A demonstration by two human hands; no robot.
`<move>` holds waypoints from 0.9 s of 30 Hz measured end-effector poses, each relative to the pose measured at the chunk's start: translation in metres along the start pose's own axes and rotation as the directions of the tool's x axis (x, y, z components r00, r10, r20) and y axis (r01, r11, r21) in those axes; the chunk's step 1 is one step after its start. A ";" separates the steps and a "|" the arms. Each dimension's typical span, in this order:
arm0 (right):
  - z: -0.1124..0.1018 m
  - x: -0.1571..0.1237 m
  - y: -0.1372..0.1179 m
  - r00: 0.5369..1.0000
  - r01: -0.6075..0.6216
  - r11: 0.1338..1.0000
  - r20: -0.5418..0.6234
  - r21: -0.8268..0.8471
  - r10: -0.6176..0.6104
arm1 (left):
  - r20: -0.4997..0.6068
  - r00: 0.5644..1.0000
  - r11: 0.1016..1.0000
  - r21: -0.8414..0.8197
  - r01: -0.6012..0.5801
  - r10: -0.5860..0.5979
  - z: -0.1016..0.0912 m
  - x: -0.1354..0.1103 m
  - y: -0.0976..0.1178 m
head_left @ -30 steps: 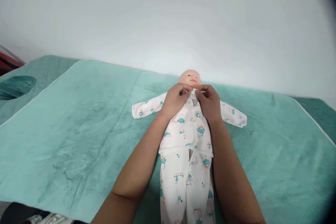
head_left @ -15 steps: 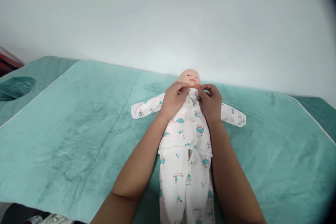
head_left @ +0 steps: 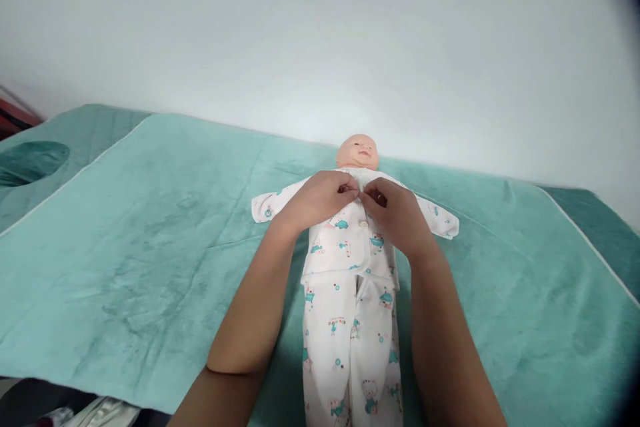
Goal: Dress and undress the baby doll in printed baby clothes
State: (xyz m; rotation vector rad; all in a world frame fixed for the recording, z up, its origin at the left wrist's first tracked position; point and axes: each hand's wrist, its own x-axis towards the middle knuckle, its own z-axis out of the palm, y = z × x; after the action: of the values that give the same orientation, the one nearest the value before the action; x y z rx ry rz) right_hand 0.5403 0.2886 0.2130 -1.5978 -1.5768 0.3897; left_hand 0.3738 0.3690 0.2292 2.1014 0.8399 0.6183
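Observation:
A baby doll [head_left: 358, 150] lies on its back on a teal towel [head_left: 150, 240], dressed in a white printed shirt [head_left: 345, 247] and matching trousers [head_left: 345, 340]. Its sleeves spread out to both sides. My left hand [head_left: 315, 200] and my right hand [head_left: 395, 213] meet over the doll's chest. Both pinch the front opening of the shirt, fingertips close together just below the collar. A small button shows on the shirt front under my hands.
The towel covers a darker teal bed [head_left: 75, 123] set against a white wall [head_left: 320, 33]. A round face hole [head_left: 30, 161] sits in the bed at the far left. Some pale packaging [head_left: 100, 412] lies below the bed's near edge.
Both hands have dropped from the collar at the doll's neck down to the upper chest, and the fingertips have drawn closer together. The view has shifted slightly.

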 end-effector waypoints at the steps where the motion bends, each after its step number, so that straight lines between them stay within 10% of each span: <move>1: 0.000 -0.003 0.001 1.000 -0.006 1.000 0.013 -0.023 0.006 | 0.016 1.000 0.999 0.035 -0.012 0.011 0.000 -0.002 0.001; 17: 0.023 -0.034 0.005 0.980 -0.163 0.981 -0.133 -0.102 0.149 | -0.244 0.969 1.000 -0.014 -0.027 0.022 0.045 -0.003 -0.010; 27: 0.021 -0.030 0.002 0.969 -0.202 0.967 -0.174 -0.154 0.175 | -0.166 0.982 0.995 -0.020 -0.100 0.095 0.038 -0.010 -0.017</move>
State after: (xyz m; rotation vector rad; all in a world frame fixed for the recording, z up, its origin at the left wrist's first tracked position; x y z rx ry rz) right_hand 0.5220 0.2682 0.1891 -1.8710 -1.3715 0.2254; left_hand 0.3859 0.3515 0.1920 2.0969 0.8168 0.8608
